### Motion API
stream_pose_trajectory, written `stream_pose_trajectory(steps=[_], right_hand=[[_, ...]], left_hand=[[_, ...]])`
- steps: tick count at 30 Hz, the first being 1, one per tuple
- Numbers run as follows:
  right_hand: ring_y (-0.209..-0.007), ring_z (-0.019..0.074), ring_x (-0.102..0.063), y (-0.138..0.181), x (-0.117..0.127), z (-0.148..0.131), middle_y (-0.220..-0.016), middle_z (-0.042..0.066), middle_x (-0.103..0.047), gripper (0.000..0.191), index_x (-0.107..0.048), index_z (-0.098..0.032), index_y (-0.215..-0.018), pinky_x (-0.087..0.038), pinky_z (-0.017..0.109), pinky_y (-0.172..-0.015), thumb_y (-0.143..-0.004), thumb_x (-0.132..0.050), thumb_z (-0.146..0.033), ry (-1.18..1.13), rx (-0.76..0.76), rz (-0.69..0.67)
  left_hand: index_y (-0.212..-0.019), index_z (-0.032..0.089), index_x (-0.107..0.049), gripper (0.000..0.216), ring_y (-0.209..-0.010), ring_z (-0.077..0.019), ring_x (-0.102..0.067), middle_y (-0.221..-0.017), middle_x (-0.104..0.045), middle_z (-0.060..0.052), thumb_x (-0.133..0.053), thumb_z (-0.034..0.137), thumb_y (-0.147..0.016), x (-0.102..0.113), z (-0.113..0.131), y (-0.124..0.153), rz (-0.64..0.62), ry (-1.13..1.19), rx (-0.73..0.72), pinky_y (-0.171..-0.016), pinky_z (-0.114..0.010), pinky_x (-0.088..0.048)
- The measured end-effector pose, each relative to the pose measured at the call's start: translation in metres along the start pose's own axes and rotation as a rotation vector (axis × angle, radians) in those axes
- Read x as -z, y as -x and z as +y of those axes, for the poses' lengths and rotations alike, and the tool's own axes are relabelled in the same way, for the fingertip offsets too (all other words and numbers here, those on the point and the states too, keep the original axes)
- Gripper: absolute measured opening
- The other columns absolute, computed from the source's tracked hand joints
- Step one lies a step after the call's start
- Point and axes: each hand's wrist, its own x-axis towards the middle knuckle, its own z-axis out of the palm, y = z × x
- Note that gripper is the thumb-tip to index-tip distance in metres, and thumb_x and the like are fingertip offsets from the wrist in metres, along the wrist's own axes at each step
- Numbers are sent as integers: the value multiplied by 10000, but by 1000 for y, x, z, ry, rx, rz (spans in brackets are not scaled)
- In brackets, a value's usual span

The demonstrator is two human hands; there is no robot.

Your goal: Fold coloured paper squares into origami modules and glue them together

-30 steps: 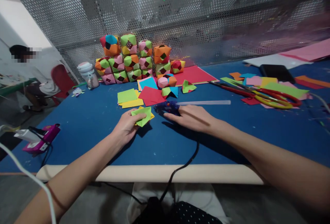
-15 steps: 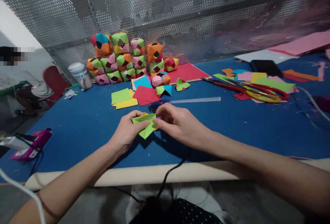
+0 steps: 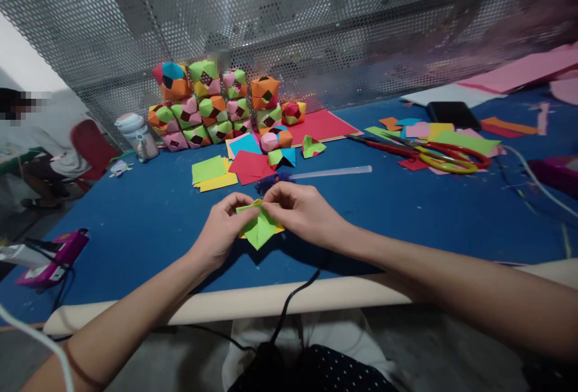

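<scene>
Between my two hands, just above the blue table (image 3: 361,217), is a folded piece of origami paper (image 3: 258,232), green in front with yellow showing at its edges. My left hand (image 3: 224,223) pinches its left side, thumb on the green face. At the upper right edge, my right hand (image 3: 304,211) pinches the paper between thumb and fingers. Just beyond my fingers lies a glue stick (image 3: 332,172), a pale translucent rod with a dark blue bundle at its left end; its exact kind is unclear.
Several origami paper balls (image 3: 212,109) are stacked at the back. Coloured squares (image 3: 250,166) lie before them. Scissors (image 3: 445,157) rest on paper scraps at the right. A bottle (image 3: 138,136) stands back left, a purple power strip (image 3: 56,256) nearer. A person (image 3: 54,145) sits at far left.
The green front of the folded paper now shows flatter, pointing down, with yellow on both sides. My right hand has shifted left and in over its upper edge. The view has shifted slightly.
</scene>
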Motion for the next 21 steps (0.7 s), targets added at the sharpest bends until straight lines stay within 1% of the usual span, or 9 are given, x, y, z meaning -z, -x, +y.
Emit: stream_pose_trajectory(steps=[3, 6, 11, 17, 21], right_hand=[[-540, 82, -437, 0, 1, 1, -620, -16, -530, 145, -563, -150, -738, -352, 202, -482, -799, -541, -279, 1, 0, 7], [-544, 80, -429, 0, 1, 1, -622, -21, -519, 123, -562, -151, -754, -354, 199, -484, -797, -543, -265, -6, 0, -5], [-591, 86, -458, 0, -1, 1, -721, -5, -559, 115, -577, -156, -875, -383, 200, -521, -804, -522, -228, -49, 13, -36], [-605, 85, -473, 1, 3, -4, -715, -9, -567, 110, -599, -163, -809, -370, 190, -525, -810, -491, -185, 9, 69, -60], [-577, 84, -470, 1, 4, -9, -659, -12, -553, 128, -581, -155, -737, -368, 193, -503, -809, -506, -230, -15, 14, -51]], left_hand=[[-735, 167, -593, 153, -572, -83, -474, -657, -542, 30, -671, 289, -687, 1, 1, 0, 65, -15, -50, -535, -195, -362], [-703, 166, -604, 117, -603, -91, -468, -658, -547, 28, -656, 269, -684, 1, 0, -1, 101, -59, -86, -557, -197, -363], [-690, 164, -606, 80, -618, -92, -458, -659, -542, 29, -634, 239, -695, 1, 0, -3, 102, -63, -103, -573, -200, -359], [-689, 165, -605, 93, -594, -93, -462, -648, -546, 31, -641, 251, -682, 1, 2, -2, 89, -47, -82, -555, -201, -357], [-696, 169, -603, 108, -546, -85, -446, -617, -537, 35, -648, 266, -683, 0, 3, 0, 91, -122, -73, -513, -198, -340]])
